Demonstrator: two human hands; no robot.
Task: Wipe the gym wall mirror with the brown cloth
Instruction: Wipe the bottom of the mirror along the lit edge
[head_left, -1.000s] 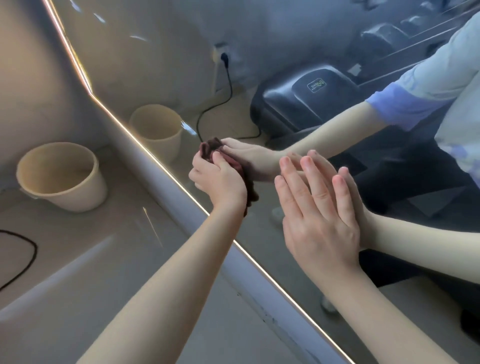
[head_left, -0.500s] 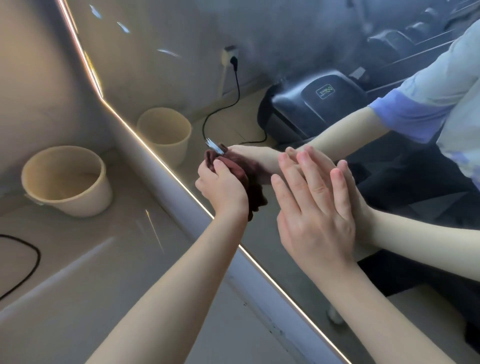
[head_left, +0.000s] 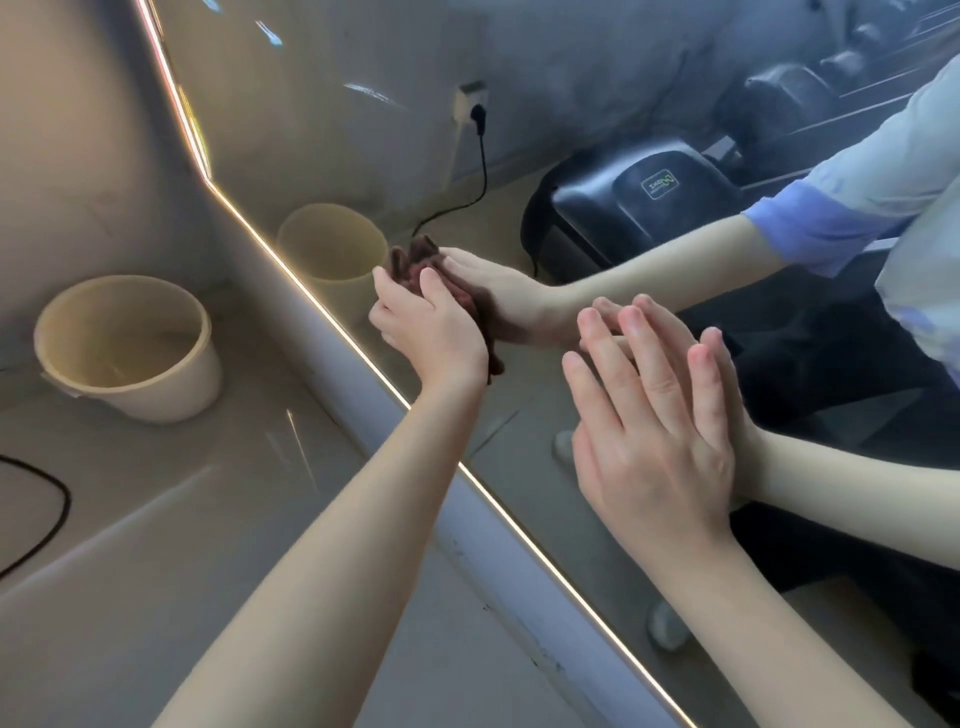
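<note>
Glass mirror (head_left: 337, 130) spans the wall. Right hand (head_left: 660, 441) lies flat on it, fingers straight, probably bracing. Left hand (head_left: 431, 332) bunches the brown cloth (head_left: 408, 267) in its grip, pressed to the glass near the lit edge for scrubbing.

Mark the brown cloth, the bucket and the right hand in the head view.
brown cloth (head_left: 410, 265): head view, bunched upper end.
bucket (head_left: 171, 387): head view, outer wall.
right hand (head_left: 654, 447): head view, back of the hand.
</note>
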